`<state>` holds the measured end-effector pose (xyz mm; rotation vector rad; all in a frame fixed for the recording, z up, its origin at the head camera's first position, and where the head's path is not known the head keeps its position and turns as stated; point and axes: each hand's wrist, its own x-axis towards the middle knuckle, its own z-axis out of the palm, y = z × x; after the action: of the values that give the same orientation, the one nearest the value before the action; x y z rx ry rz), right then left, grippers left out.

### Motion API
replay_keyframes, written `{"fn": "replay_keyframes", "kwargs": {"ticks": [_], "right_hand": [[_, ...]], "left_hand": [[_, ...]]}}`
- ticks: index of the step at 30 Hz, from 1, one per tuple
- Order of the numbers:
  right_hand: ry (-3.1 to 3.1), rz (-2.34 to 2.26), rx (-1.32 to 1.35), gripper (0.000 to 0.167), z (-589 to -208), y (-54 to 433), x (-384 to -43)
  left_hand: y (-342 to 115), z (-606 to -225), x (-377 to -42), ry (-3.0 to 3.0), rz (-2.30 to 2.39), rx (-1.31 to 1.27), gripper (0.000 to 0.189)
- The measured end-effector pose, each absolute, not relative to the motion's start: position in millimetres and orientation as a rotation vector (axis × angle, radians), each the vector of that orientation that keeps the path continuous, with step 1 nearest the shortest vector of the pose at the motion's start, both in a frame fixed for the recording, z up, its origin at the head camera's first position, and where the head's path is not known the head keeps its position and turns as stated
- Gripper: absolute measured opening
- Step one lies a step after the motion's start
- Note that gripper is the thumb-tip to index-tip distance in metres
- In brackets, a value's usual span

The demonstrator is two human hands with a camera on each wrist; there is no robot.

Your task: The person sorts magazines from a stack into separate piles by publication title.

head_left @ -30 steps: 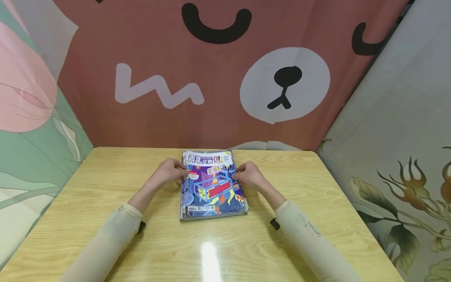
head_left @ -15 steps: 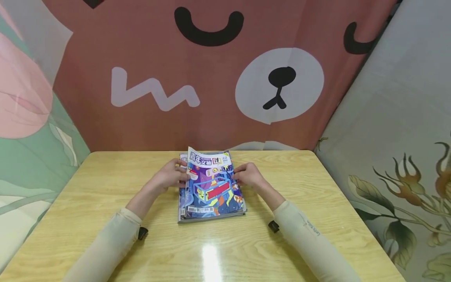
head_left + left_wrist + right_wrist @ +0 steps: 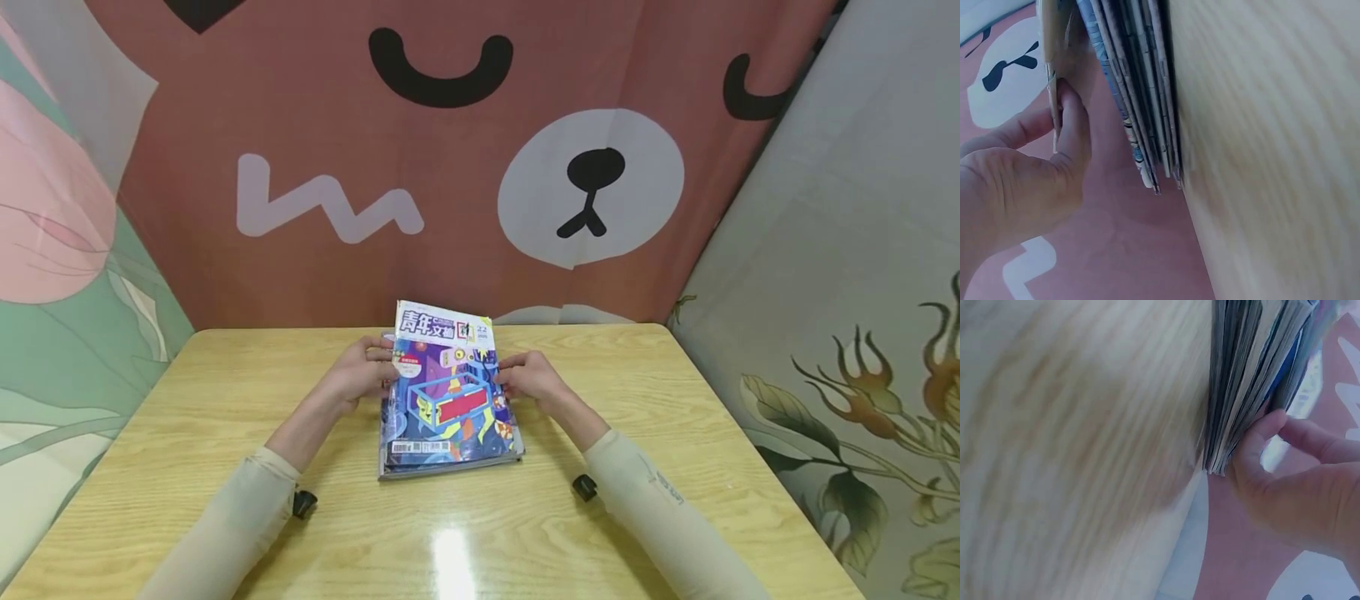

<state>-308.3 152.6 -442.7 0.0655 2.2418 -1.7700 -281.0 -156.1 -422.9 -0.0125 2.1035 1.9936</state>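
Note:
A magazine with a purple and blue cover [image 3: 453,404] tops a stack of magazines [image 3: 1138,94] on the table. Its left side is raised off the pile, so a gap shows under it in the left wrist view. The left hand [image 3: 360,373] pinches that raised edge between thumb and fingers. At the opposite edge, the right hand [image 3: 531,377] pinches the same magazine, thumb against finger. Seen from the right wrist, the page edges of the stack [image 3: 1244,381] stand right beside the thumb. The cover hides most of the magazines below in the head view.
The stack lies near the far edge of the wooden table [image 3: 622,400]. A curtain with a bear face [image 3: 337,283] hangs behind that edge. A floral curtain [image 3: 862,250] borders the right side.
The top magazine's left side and upper left corner have risen off the stack, pinched by the left hand. The right hand stays at the right edge. The head view has tilted slightly.

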Motion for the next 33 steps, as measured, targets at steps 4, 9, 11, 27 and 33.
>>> {"fn": "replay_keyframes", "kwargs": {"ticks": [4, 9, 11, 27, 33], "right_hand": [[2.146, -1.818, 0.005, 0.050, -442.5, 157.1, -308.7], [2.081, -1.872, -0.075, 0.049, -437.4, 164.3, -307.9], [2.055, -1.887, -0.101, 0.049, -434.7, 167.7, -307.0], [1.878, -2.001, -0.164, 0.044, -394.3, 209.5, -294.4], [1.933, -2.008, -0.178, 0.043, -376.5, 234.4, -292.9]], "left_hand": [[-155.9, -415.8, -279.9, 2.080, 2.038, 0.037, 0.062], [-155.5, -406.1, -281.4, 2.067, 2.036, 0.088, 0.061], [-156.3, -403.1, -282.5, 2.054, 2.034, 0.104, 0.061], [-138.1, -367.0, -288.7, 1.938, 2.097, 0.237, 0.058], [-116.7, -358.4, -296.0, 1.912, 2.098, 0.264, 0.056]]}}
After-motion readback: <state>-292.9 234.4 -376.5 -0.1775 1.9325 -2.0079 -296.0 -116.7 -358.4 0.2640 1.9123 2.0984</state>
